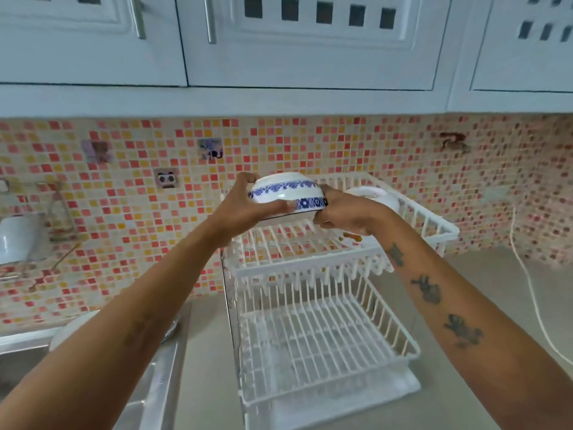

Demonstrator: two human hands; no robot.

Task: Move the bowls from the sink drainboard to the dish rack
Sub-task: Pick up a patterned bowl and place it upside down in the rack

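Observation:
A white bowl with a blue flower band [286, 193] is held upside down above the upper tier of the white two-tier dish rack [310, 252]. My left hand [245, 206] grips its left side and my right hand [344, 212] holds its right rim from below. Another white bowl [376, 197] rests upside down in the upper tier, just behind my right hand. A white dish [73, 330] lies on the steel drainboard [161, 377] at lower left, mostly hidden by my left forearm. The lower tier [319, 346] holds nothing.
The rack stands on a grey counter [483, 305] against a mosaic tile wall. White upper cabinets [310, 57] hang overhead. A white cord [527, 274] runs down the wall at the right. A white holder [18, 237] is fixed to the wall at far left.

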